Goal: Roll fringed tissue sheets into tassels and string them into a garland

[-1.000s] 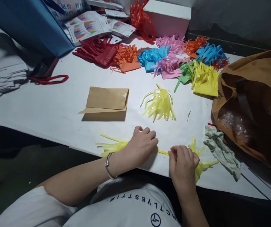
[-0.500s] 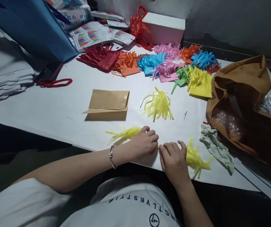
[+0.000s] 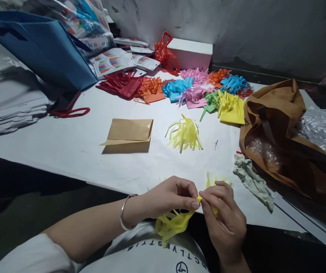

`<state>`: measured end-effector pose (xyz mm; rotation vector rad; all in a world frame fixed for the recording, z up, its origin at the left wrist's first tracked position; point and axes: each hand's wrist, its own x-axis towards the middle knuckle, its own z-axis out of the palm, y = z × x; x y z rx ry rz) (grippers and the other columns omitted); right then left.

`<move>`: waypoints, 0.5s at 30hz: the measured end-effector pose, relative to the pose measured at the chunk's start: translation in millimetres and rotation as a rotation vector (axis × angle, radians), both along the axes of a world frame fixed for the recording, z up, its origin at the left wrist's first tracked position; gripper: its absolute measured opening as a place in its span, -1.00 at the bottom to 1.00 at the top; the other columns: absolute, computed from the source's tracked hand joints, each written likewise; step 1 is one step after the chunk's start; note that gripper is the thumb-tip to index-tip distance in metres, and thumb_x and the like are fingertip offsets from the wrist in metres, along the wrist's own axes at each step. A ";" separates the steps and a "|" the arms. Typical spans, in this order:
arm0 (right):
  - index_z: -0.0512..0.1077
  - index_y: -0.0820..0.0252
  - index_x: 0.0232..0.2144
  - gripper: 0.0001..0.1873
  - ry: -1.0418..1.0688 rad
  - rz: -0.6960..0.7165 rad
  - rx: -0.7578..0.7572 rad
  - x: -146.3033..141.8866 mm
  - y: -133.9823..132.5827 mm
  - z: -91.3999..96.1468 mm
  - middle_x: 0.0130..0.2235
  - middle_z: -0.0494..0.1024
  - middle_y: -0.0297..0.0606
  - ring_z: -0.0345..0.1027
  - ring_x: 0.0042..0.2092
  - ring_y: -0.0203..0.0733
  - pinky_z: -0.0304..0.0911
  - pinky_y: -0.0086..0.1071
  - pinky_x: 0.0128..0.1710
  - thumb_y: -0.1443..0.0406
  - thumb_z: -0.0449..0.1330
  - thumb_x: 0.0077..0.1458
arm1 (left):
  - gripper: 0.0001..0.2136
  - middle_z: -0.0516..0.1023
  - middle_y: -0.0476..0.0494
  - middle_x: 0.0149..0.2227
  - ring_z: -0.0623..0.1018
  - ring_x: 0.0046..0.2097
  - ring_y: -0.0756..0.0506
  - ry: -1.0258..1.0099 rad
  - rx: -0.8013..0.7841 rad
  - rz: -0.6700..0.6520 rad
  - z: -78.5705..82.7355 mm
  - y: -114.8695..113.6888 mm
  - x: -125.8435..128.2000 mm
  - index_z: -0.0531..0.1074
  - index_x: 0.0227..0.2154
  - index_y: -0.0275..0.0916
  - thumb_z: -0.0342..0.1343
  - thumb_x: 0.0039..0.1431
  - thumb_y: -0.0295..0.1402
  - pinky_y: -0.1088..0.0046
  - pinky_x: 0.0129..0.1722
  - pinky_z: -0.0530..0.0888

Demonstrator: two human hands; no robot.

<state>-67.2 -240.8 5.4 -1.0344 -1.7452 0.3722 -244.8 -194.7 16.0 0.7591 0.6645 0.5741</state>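
Note:
Both hands pinch one yellow fringed paper strip [image 3: 172, 224] at the near edge of the white table [image 3: 66, 140]. My left hand [image 3: 170, 196], with a silver bracelet on the wrist, grips the strip's twisted middle, and the fringe hangs down below it. My right hand [image 3: 222, 216] is closed on the same middle from the right; more yellow fringe sticks up behind it. A finished yellow tassel [image 3: 183, 134] lies on the table beyond the hands.
A folded brown paper envelope [image 3: 128, 131] lies left of the tassel. Several coloured fringed sheets [image 3: 191, 89] sit at the back. A brown bag [image 3: 288, 140] and a crumpled grey cloth [image 3: 252, 180] are at right, a blue bag [image 3: 43, 45] and stacked papers [image 3: 11, 110] at left.
My hands came together and lifted the yellow strip off the table toward me. Its two fringed ends folded, one now hanging below my left hand.

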 end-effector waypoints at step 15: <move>0.38 0.05 0.13 -0.55 0.126 -0.245 -0.039 28.3 -15.2 -12.0 -0.30 0.58 -0.32 0.52 -0.29 -0.26 0.47 -0.45 -0.23 0.43 0.21 0.21 | -0.88 0.60 -0.13 -0.37 0.55 -0.36 -0.01 0.411 1.091 -0.019 22.4 14.0 38.3 0.57 -0.28 -0.26 0.14 0.30 -0.39 0.56 -0.37 0.45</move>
